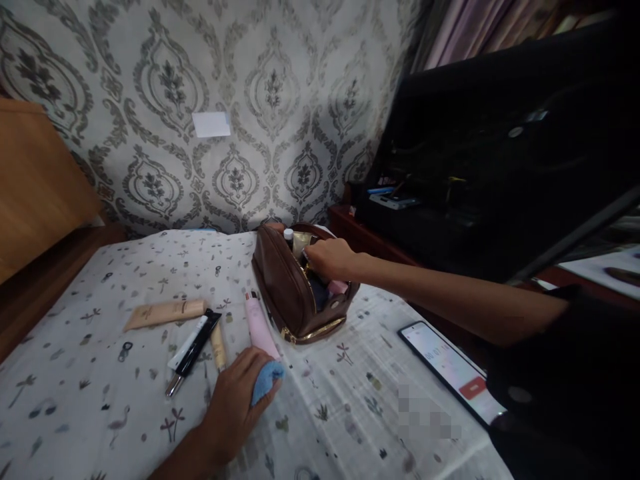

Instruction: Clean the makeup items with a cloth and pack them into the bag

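My left hand (237, 400) is closed around a folded blue cloth (269, 381), low over the white printed sheet. Just beyond its fingers lies a pink tube (261, 327). The brown zip bag (283, 290) stands open in the middle. My right hand (327, 259) reaches into its opening with the fingers curled; what they grip is hidden. Inside the bag show a white-capped bottle (289, 235), a cream-coloured tube (301, 244) and something pink (338, 287). Left of the pink tube lie a beige tube (167, 313), a black tube (195, 353), a white tube (187, 343) and a slim yellowish tube (218, 347).
A phone with a running timer (447, 373) lies right of the bag, near my right sleeve. A dark screen (480, 160) stands at the right behind my arm. Patterned wallpaper (240, 80) covers the wall behind, and a wooden panel (40, 180) is at the left.
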Available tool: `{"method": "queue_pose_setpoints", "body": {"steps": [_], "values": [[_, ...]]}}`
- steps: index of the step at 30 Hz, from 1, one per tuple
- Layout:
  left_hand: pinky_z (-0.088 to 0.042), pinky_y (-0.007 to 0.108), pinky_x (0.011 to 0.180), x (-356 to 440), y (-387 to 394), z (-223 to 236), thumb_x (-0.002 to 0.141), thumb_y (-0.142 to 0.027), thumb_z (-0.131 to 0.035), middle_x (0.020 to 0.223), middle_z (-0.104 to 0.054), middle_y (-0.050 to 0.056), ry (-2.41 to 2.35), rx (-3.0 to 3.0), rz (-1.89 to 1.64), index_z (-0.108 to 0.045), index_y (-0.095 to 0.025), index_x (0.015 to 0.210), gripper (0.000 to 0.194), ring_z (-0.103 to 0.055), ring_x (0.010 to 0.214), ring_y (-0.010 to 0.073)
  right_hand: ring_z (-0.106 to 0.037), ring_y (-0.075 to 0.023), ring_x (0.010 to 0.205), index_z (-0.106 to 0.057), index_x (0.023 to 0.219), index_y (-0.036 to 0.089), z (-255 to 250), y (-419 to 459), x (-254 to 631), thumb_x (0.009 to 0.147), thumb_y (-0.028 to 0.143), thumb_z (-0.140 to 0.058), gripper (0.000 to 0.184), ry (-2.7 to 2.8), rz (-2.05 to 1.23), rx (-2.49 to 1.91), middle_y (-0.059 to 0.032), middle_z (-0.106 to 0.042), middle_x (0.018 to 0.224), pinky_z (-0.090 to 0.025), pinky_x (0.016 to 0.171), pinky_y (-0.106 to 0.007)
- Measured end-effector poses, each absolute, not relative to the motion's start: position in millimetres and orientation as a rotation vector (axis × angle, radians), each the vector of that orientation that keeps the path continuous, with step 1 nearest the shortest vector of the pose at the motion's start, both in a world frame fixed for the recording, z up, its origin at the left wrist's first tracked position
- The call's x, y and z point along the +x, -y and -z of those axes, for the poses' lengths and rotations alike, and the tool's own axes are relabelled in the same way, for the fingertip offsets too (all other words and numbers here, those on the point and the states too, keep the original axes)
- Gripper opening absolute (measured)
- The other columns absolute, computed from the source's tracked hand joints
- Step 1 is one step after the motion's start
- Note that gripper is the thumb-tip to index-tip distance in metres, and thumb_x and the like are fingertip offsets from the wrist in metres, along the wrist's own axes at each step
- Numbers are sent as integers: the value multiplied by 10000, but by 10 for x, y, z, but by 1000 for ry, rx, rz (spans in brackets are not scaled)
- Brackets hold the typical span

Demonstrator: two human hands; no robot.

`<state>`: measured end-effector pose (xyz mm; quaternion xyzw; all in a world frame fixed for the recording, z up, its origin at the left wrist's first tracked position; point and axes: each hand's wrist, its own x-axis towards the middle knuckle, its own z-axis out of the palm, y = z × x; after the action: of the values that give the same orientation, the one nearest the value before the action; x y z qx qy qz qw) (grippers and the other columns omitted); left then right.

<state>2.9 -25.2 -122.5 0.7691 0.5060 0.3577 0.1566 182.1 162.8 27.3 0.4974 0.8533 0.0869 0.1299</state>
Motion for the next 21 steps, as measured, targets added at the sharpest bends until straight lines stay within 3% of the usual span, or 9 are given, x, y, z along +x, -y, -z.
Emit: {"method": "queue_pose_setpoints", "body": {"steps": [6, 12, 21], "values": [[-557, 266, 752, 26, 244, 1257, 998, -373, -464, 928, -695, 44, -1433, 2257, -1055, -657, -213, 971, 253, -684, 856, 178, -672, -299, 1124, -484, 1372, 94, -180, -1694, 1844, 940, 144, -466, 435, -2516, -234, 1466, -224, -698, 1157, -516, 829, -346], [-575, 242, 731, 5, 224, 1291, 978, -357, -509, 928, -705, 43, -1447, 2318, -1081, -651, -217, 984, 199, -702, 842, 172, -666, -276, 1105, -490, 1334, 143, -274, -1725, 1913, 893, 175, -555, 448, -2592, -151, 1481, -180, -669, 1222, -499, 805, -307], [-584, 239, 701, -29, 191, 1415, 976, -390, -515, 918, -716, 54, -1417, 2419, -1187, -654, -235, 1020, 213, -708, 827, 183, -660, -234, 1030, -507, 1328, 173, -519, -1772, 2114, 818, 164, -625, 523, -2775, 43, 1528, -104, -684, 1152, -462, 773, -259]]}}
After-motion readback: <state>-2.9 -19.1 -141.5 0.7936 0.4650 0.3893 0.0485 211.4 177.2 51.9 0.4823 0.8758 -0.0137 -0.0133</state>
